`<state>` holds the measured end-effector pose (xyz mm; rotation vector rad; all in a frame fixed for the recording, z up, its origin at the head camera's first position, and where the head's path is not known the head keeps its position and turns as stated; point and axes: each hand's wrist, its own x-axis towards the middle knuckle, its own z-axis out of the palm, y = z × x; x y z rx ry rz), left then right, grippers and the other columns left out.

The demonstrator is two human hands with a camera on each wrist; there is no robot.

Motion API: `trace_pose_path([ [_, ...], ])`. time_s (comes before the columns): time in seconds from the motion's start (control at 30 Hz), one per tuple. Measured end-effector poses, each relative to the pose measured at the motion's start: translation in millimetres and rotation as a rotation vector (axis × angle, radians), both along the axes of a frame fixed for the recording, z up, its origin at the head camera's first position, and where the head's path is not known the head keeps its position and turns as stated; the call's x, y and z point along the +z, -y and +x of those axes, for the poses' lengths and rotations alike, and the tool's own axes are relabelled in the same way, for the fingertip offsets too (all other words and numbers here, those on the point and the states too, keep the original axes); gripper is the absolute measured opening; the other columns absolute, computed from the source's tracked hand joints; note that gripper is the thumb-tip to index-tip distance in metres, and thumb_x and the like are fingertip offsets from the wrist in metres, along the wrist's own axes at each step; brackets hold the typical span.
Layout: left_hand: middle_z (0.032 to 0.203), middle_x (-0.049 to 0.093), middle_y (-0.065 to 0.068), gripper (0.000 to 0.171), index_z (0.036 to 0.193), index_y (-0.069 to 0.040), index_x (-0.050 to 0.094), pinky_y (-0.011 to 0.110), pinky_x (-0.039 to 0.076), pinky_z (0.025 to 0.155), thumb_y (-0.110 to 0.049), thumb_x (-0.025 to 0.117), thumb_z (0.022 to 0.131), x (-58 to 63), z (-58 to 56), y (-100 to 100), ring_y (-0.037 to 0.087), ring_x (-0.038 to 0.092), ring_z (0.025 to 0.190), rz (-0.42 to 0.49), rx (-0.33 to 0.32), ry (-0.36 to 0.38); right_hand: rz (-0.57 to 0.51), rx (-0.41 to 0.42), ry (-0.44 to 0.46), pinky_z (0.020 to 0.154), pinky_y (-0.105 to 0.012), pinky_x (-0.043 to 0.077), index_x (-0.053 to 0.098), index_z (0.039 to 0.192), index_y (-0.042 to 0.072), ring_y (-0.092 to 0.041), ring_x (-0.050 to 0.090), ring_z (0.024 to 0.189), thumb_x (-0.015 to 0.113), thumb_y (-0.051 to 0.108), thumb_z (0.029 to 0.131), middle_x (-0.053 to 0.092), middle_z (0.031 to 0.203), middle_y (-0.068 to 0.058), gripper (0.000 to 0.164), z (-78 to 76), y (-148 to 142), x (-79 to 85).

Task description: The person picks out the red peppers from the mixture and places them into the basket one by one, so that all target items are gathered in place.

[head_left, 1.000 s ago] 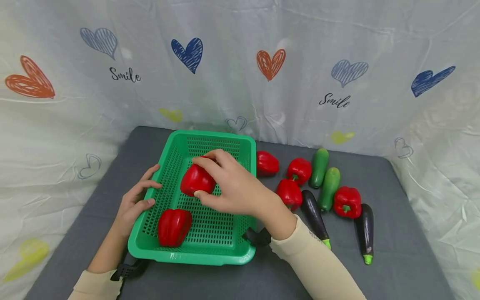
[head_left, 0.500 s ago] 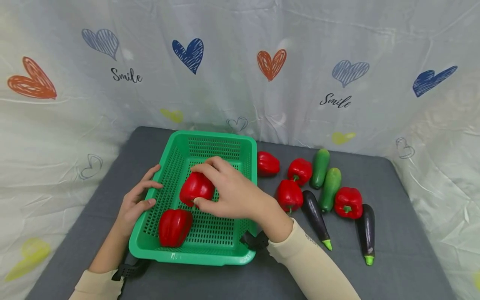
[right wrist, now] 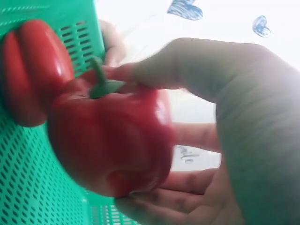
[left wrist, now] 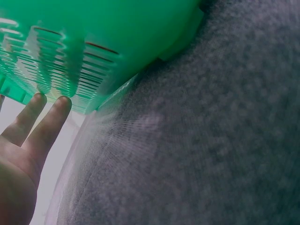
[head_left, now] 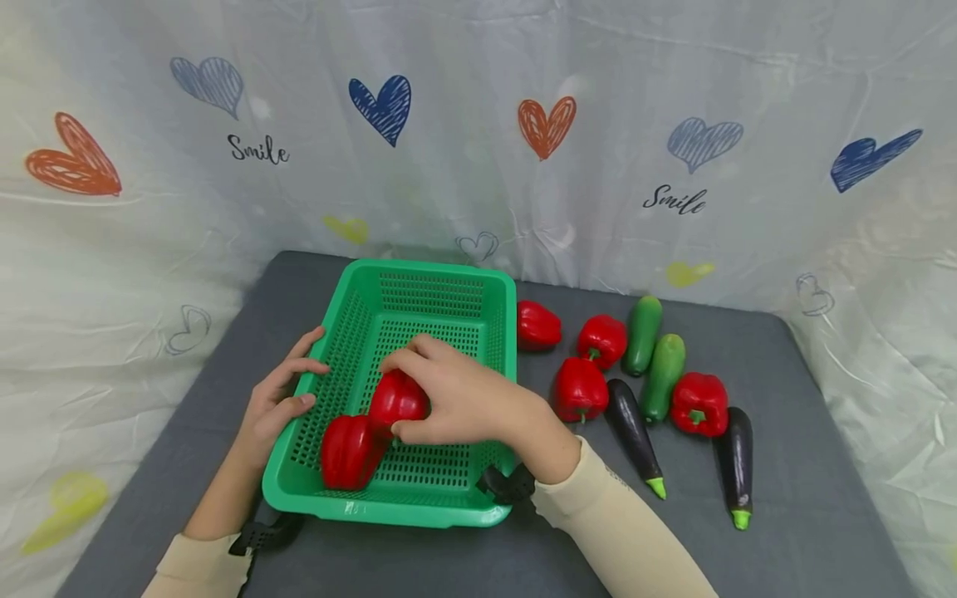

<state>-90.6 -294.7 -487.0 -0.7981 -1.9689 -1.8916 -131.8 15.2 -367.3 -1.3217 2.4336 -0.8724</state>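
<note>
A green perforated plastic basket (head_left: pixel 404 513) stands on the grey cloth. My right hand (head_left: pixel 467 394) grips a red bell pepper (head_left: pixel 396 399) low inside it, thumb near the green stem and fingers on the opposite side. Another red bell pepper (head_left: pixel 347 453) lies in the basket's near left corner, seemingly touching the held one; it also shows in the right wrist view. My left hand (head_left: pixel 272 411) rests at the basket's left rim, thumb and fingers extended over it. In the left wrist view two straight fingers (left wrist: pixel 49 122) lie against the outer wall.
Right of the basket lie several red bell peppers (head_left: pixel 580 389), two green cucumbers (head_left: pixel 662 378) and two dark eggplants (head_left: pixel 631 428), (head_left: pixel 736 461). A white curtain (head_left: pixel 463 124) with printed hearts hangs behind the grey table (head_left: pixel 800 465).
My right hand has lowered the bell pepper and brought it nearer, beside the other pepper in the basket. My left hand stays at the rim.
</note>
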Motion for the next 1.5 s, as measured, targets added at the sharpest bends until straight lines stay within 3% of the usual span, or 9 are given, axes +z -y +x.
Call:
trace_pose_path([
  [0.27,0.173,0.036,0.024,0.035,0.123,0.017,0.061,0.029,0.030,0.121,0.020,0.044,0.092,-1.3,-0.5,0.9,0.027,0.028,0.164,-0.009,0.010,0.009,0.065,0.030,0.043,0.078,-0.019,0.055,0.061,0.136,0.020,-0.008,0.057,0.107,0.085,0.035,0.087,0.056,0.126,0.002,0.056,1.2,3.5,-6.9],
  [0.97,0.172,0.036,0.026,0.036,0.122,0.020,0.060,0.031,0.032,0.116,0.021,0.043,0.090,1.1,-1.0,-2.8,0.028,0.029,0.164,0.007,-0.003,-0.020,0.222,0.087,0.094,0.076,-0.019,0.053,0.065,0.129,0.022,-0.005,0.057,0.099,0.095,0.041,0.082,0.057,0.113,0.006,0.059,9.0,7.7,-19.5],
  [1.5,0.172,0.036,0.026,0.036,0.123,0.018,0.061,0.029,0.030,0.122,0.020,0.044,0.091,3.1,0.9,-2.9,0.028,0.029,0.164,-0.002,0.007,-0.002,0.280,0.090,0.208,0.078,-0.021,0.055,0.066,0.140,0.018,-0.006,0.059,0.102,0.095,0.041,0.084,0.061,0.121,0.004,0.066,10.3,12.4,-29.7],
])
